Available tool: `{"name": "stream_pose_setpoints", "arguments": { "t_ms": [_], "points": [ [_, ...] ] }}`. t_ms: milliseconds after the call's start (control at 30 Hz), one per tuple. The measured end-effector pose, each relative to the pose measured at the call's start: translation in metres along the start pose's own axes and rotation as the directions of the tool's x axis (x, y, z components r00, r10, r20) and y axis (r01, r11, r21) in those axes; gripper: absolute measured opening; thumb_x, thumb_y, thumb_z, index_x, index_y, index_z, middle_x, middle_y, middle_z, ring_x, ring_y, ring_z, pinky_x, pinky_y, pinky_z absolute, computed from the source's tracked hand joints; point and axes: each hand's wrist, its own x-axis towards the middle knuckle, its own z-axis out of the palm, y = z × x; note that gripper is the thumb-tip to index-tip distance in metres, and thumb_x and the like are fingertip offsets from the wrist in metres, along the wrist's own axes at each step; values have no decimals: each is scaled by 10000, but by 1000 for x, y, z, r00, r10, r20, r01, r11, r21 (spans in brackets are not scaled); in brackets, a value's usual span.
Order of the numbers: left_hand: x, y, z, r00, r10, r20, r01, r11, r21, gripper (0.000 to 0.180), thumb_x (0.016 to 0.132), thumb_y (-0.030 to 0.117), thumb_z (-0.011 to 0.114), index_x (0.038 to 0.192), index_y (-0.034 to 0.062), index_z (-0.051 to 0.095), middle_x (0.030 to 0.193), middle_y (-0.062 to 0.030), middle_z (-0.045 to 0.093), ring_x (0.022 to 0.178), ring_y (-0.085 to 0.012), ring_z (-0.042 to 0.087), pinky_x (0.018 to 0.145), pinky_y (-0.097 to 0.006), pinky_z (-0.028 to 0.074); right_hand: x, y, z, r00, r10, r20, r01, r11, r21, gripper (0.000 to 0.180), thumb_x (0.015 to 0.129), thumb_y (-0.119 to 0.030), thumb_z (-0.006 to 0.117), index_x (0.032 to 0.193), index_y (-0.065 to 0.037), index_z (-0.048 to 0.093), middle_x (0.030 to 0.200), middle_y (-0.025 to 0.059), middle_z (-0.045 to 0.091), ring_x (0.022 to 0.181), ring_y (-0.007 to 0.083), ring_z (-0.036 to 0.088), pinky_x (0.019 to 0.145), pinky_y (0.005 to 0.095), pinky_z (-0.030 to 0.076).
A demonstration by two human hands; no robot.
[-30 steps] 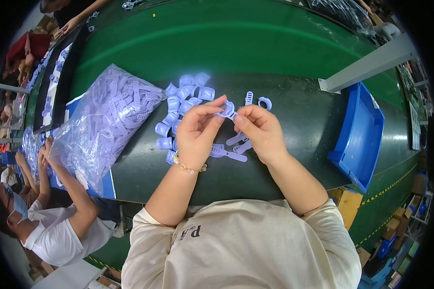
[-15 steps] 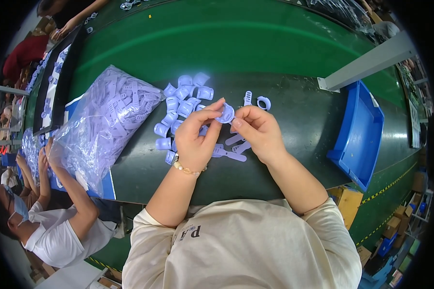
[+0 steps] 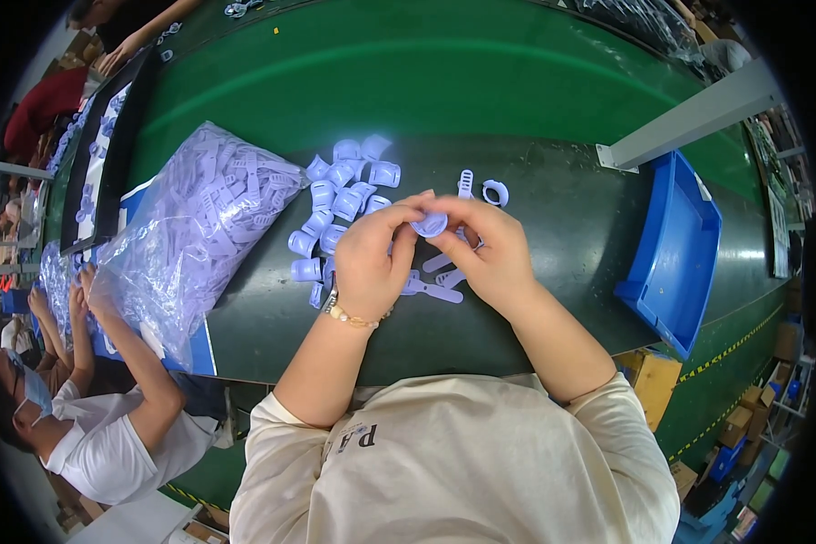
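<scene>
Between my two hands is a small curved lavender plastic piece (image 3: 431, 224), gripped by the fingers of both. My left hand (image 3: 372, 258), with a beaded bracelet at the wrist, pinches its left side. My right hand (image 3: 490, 249) closes on its other side, the fingertips meeting those of the left. Left of my hands lies a pile of curved lavender plastic pieces (image 3: 345, 204). Several flat lavender straps (image 3: 442, 293) rest on the table beneath my hands. Just beyond them are a slotted strap (image 3: 465, 183) and a ring-shaped lavender part (image 3: 496, 192).
A clear plastic bag (image 3: 218, 195) full of lavender straps stands to the left. At the right is a blue bin (image 3: 675, 263) beside a grey metal post (image 3: 694, 118). A green conveyor belt (image 3: 408, 72) runs behind the dark table. A masked co-worker (image 3: 109, 426) works at far left.
My hands have drawn closer together around the lavender piece, and it has turned and tilted between my fingers. The right hand's fingers now reach over its top.
</scene>
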Motion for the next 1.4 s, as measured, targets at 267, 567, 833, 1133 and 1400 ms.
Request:
{"name": "stream_pose_setpoints", "arguments": {
  "t_ms": [267,567,833,1133,1400],
  "points": [
    [0,8,0,867,-407,286,466,464,-753,377,996,111,479,1351,0,421,1226,-203,600,1074,-221,611,917,-327,496,0,11,-2,929,-371,-16,339,866,-368,166,703,-89,792,807,-106,664,745,9,683,643,184,619,577,292,461],
    [3,13,2,859,-425,286,480,470,-741,347,977,90,510,1309,-12,492,1195,-175,626,1080,-192,606,921,-299,488,3,18,1,912,-410,31,384,823,-419,191,652,-113,818,758,-109,659,755,38,680,666,220,634,597,319,475],
    [1,11,-2,918,-330,220,387,617,-686,310,960,89,551,1256,-3,569,1163,-134,644,1052,-175,604,900,-286,495,7,14,-1,907,-419,48,399,817,-417,173,632,-94,805,771,-122,706,808,4,587,756,212,529,671,333,413],
    [-1,11,3,921,-310,237,385,620,-684,429,933,22,571,1352,19,480,1135,-95,626,1010,-133,586,907,-280,480,5,15,-2,900,-435,15,387,783,-487,142,683,-115,771,791,-121,679,809,8,512,777,215,499,728,352,382],
    [2,14,-7,830,-416,371,547,483,-683,457,936,52,581,1371,15,448,1089,-84,636,982,-112,577,860,-251,468,4,18,0,900,-436,-19,390,822,-414,129,748,-65,703,835,-114,621,955,27,615,898,237,565,816,349,389]
  ]
}}
